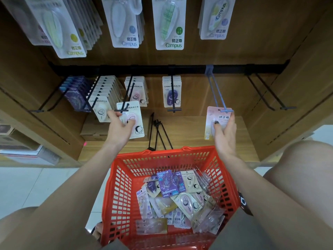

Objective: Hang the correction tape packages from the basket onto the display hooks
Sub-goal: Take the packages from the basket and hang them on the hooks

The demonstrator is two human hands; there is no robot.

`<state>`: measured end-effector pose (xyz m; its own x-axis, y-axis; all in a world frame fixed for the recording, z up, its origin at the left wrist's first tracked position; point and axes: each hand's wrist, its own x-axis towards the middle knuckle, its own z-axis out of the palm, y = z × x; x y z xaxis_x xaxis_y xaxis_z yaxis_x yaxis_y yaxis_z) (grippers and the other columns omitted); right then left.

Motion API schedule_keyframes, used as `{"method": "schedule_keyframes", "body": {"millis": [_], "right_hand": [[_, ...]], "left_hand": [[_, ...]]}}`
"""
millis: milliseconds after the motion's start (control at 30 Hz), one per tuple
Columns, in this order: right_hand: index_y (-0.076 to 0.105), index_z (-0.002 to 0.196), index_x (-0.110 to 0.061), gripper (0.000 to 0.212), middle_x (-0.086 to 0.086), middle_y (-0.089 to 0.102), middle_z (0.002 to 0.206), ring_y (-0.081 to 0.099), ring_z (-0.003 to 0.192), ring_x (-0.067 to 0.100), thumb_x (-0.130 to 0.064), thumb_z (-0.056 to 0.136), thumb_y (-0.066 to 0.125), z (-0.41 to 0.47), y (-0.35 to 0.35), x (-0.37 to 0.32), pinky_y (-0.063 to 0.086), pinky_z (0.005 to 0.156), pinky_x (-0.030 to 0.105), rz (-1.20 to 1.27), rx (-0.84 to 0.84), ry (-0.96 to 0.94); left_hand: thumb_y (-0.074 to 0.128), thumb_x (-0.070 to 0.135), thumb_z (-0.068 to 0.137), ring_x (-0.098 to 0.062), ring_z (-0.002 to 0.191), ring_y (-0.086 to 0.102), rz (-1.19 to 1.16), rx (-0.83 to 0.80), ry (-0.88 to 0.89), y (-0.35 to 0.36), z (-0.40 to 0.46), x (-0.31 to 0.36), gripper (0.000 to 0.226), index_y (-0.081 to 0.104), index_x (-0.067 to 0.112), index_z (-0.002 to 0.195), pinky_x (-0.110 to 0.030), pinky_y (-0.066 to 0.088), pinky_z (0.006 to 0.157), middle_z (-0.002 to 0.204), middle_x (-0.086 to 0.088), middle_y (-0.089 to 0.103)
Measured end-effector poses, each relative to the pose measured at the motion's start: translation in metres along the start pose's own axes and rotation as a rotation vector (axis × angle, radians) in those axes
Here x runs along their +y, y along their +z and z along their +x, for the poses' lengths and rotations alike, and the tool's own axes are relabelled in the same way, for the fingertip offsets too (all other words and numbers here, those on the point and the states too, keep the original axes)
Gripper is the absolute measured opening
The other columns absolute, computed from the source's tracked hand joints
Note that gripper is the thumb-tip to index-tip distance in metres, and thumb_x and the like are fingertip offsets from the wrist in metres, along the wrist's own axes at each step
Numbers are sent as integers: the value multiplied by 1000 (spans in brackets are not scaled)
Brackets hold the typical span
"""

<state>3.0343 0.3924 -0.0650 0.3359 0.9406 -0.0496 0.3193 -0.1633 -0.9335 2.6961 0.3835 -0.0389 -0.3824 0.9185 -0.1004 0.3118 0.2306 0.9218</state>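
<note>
My left hand (pixel 120 129) holds a cream package with a pink correction tape (pixel 135 117) at the tip of a black display hook (pixel 126 98). Further right, my right hand (pixel 224 131) grips a pale pink package (pixel 216 116) with its top hole at the tip of a blue-grey hook (pixel 217 92). Below both arms sits the red basket (pixel 124 181), and several mixed correction tape packages (pixel 176 197) lie heaped inside it.
A black rail (pixel 189 69) carries hooks with purple, cream and blue packages. Two bare black hooks (pixel 266 92) stick out at the right. Loose spare hooks (pixel 156 132) lie on the wooden shelf. Larger Campus packages (pixel 169 24) hang above. My knees flank the basket.
</note>
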Motion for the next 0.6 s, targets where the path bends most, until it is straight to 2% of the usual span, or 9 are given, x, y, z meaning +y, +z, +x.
{"method": "schedule_keyframes", "body": {"millis": [67, 100, 167, 233, 300, 400, 467, 500, 600], "right_hand": [[10, 166, -34, 73, -13, 35, 139, 37, 109, -10, -33, 105, 49, -1, 2, 3, 28, 103, 29, -12, 16, -29], [10, 167, -32, 73, -12, 36, 143, 37, 110, -12, -34, 105, 49, 0, 2, 3, 27, 103, 29, -12, 23, -31], [12, 167, -29, 72, -7, 32, 160, 37, 135, 0, -36, 105, 48, 6, 3, 3, 25, 108, 28, 2, 36, -3], [19, 166, -28, 69, 1, 32, 165, 35, 150, 19, -35, 104, 50, 15, 5, 1, 26, 118, 33, 9, 33, 10], [33, 160, -29, 62, 4, 49, 153, 47, 142, 25, -33, 101, 54, 24, 8, 0, 36, 119, 42, -2, 19, -9], [46, 152, -26, 60, -5, 63, 127, 60, 124, 24, -43, 96, 56, 45, 15, -3, 44, 106, 35, 14, -6, 35], [45, 154, -25, 70, -3, 65, 123, 63, 120, 28, -53, 90, 54, 64, 20, -10, 45, 98, 35, 14, -34, 101], [40, 157, -28, 70, 0, 65, 129, 62, 119, 29, -52, 93, 54, 74, 23, -13, 46, 97, 36, 7, -45, 107], [22, 164, -33, 72, 6, 48, 156, 50, 139, 30, -52, 102, 52, 103, 29, -18, 40, 109, 41, -29, -89, 140]], "left_hand": [[62, 17, 102, -16, 89, 77, -16, 5, 20, 1, 3, -3, 38, 29, 18, 122, -42, 66, 76, 120, -8, 68], [62, 16, 103, -11, 85, 77, -20, 10, 33, 2, 5, -4, 38, 29, 18, 123, -35, 66, 71, 118, -5, 68], [62, 15, 103, -3, 82, 76, -21, 10, 51, 1, 8, -5, 40, 30, 18, 126, -22, 61, 63, 116, 2, 67], [62, 16, 104, -3, 87, 76, -9, 4, 52, 1, 12, -7, 42, 29, 19, 131, -25, 62, 70, 116, 6, 68], [61, 15, 104, -1, 87, 75, -4, -5, 47, 2, 17, -8, 43, 29, 20, 132, -26, 62, 73, 114, 10, 67], [62, 15, 104, 1, 82, 73, -1, 0, 46, 7, 30, -7, 39, 30, 25, 125, -13, 56, 64, 108, 14, 65], [62, 16, 104, 8, 78, 70, -6, 9, 41, 10, 40, -6, 37, 33, 24, 126, -5, 49, 59, 102, 18, 64], [62, 17, 103, 17, 76, 66, 5, 10, 49, 11, 45, -6, 37, 35, 21, 128, -1, 46, 58, 102, 21, 61], [65, 23, 102, 31, 78, 53, 86, 12, 100, 12, 63, -10, 40, 37, 19, 130, 7, 36, 62, 103, 22, 53]]}}
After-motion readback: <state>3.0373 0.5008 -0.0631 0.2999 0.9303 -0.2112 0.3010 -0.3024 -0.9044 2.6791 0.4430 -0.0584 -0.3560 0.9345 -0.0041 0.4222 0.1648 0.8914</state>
